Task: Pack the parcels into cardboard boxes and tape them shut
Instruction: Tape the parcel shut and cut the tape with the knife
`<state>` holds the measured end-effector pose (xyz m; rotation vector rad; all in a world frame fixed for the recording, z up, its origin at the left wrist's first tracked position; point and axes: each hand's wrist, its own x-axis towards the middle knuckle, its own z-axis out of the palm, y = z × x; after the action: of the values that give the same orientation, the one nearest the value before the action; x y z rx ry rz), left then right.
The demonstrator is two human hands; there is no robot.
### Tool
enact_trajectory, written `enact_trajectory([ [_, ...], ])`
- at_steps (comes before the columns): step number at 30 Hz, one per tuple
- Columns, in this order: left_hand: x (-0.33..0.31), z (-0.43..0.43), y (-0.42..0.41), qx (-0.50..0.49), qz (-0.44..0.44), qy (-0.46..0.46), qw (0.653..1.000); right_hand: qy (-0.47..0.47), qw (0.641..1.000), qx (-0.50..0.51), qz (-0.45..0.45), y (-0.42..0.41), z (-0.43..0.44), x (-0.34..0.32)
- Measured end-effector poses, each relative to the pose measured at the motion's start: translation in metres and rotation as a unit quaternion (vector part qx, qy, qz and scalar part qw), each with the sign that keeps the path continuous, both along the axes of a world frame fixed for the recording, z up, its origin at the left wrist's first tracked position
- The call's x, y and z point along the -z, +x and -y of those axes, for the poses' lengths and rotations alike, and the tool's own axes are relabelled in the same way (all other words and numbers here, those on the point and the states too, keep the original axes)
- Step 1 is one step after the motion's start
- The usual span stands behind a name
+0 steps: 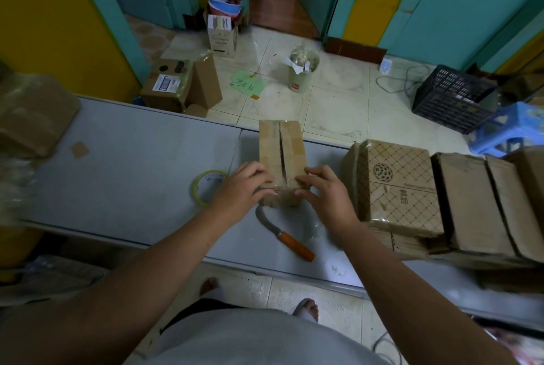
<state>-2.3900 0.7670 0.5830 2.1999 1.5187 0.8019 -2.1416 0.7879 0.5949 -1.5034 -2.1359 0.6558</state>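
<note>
Cardboard box (281,152) mid-surface (132,158), long axis running straight away, top seam gaping. Left hand (241,188) and right hand (326,191) clasp near end, fingers curled over flaps. Tape roll (206,186) just beside left hand.

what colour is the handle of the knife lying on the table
The knife handle is orange; the head view shows it best.

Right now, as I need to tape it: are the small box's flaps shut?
Folded down but gaping: the box shows a dark slit between its two flaps.
</note>
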Motion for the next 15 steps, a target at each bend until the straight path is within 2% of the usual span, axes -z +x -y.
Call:
enact_trajectory([
  [6,0.003,-0.006,-0.008,0.045,0.037,-0.002,0.998,0.039,0.999,-0.018,-0.017,0.005,0.001,0.006],
  [12,0.009,-0.001,-0.018,-0.001,0.077,-0.072,0.994,-0.026,0.995,0.024,-0.096,0.008,0.009,0.003],
  [15,0.008,0.001,-0.015,-0.047,0.103,-0.101,0.988,-0.034,0.994,0.041,-0.096,0.007,0.012,0.003],
])
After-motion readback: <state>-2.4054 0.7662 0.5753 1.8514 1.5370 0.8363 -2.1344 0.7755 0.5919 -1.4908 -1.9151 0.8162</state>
